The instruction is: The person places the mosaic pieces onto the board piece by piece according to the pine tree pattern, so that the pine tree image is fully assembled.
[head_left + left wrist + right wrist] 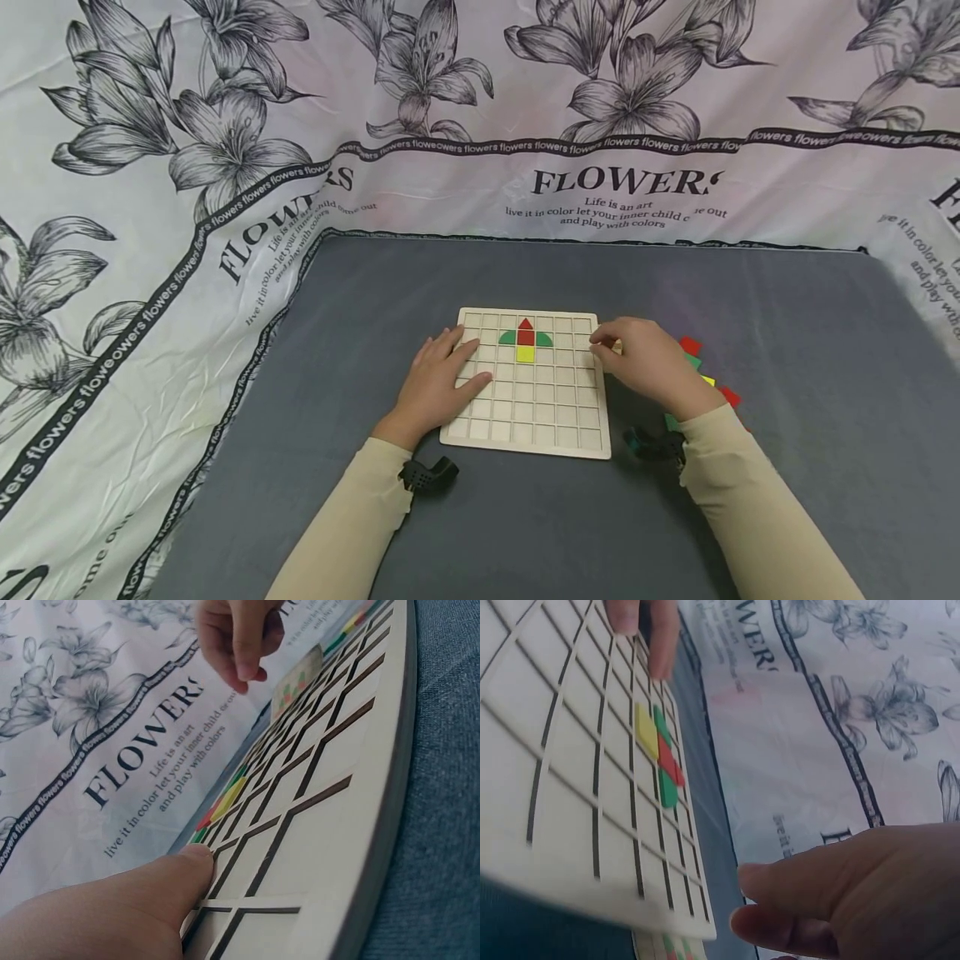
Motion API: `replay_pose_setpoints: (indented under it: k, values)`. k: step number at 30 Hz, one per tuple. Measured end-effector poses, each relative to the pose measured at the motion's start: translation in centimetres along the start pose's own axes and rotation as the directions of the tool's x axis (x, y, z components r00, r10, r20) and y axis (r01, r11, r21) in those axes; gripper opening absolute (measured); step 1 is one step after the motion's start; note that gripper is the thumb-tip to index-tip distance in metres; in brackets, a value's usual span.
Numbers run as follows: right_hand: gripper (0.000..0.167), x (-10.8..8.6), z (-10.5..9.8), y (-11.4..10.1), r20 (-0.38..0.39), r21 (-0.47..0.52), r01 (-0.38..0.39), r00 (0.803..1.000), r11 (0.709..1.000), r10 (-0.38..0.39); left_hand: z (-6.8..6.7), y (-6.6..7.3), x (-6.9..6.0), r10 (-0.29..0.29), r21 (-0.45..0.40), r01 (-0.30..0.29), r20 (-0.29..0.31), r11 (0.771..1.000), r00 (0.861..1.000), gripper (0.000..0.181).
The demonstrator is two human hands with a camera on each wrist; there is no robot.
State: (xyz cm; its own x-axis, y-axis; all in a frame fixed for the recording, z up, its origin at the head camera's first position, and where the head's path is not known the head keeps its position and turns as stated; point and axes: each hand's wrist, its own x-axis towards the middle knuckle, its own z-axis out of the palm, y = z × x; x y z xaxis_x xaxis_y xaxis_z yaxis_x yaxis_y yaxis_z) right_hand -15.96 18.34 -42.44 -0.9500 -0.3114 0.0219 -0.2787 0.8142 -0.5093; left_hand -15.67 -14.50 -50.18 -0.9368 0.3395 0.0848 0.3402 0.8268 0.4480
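A pale wooden grid board [491, 412] lies on the dark cloth. Near its top sit a red triangle [526, 324], a red square [526, 338] and a yellow square [526, 354] in a column, with green rounded pieces [507, 337] on both sides of the red square. My left hand [433, 385] rests on the board's left side, fingers spread. My right hand [652, 358] hovers by the right edge, thumb and forefinger bent towards each other; in the right wrist view a gap shows between their tips. A card [296, 679] with a green and red pattern is by the board's right edge, mostly hidden from above.
Loose red pieces [690, 345], green pieces and a yellow piece [708, 381] lie right of the board, partly covered by the right hand and forearm. A flower-printed white sheet [450, 187] hangs behind and along the left of the dark table [375, 283].
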Motion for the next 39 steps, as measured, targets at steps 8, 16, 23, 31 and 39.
replay_pose_setpoints:
  k: [8,16,23,31,39]
  values:
    - [0.025,-1.0,-1.9,2.3,0.015,-0.003,-0.083,0.996,0.997,0.083,-0.1,0.0,-0.1,-0.003,-0.003,0.003,-0.002,1.000,1.000,0.066]
    - [0.031,-1.6,-4.0,5.6,0.021,-0.055,-0.125,0.992,0.991,0.127,-0.1,0.1,0.0,-0.009,0.007,0.009,0.002,1.000,1.000,0.065]
    - [0.032,-2.0,-4.5,8.4,0.023,-0.087,-0.149,0.988,0.985,0.152,-0.1,0.1,-0.1,-0.005,0.001,0.005,0.002,1.000,1.000,0.065]
    - [0.031,-2.3,-4.3,10.4,0.009,-0.102,-0.200,0.979,0.974,0.202,-0.2,0.1,0.0,-0.009,0.000,0.009,0.013,1.000,1.000,0.066]
    - [0.029,-2.5,-3.9,10.8,-0.006,-0.068,-0.220,0.976,0.973,0.220,0.0,0.0,0.0,-0.008,0.002,0.008,0.002,1.000,1.000,0.066]
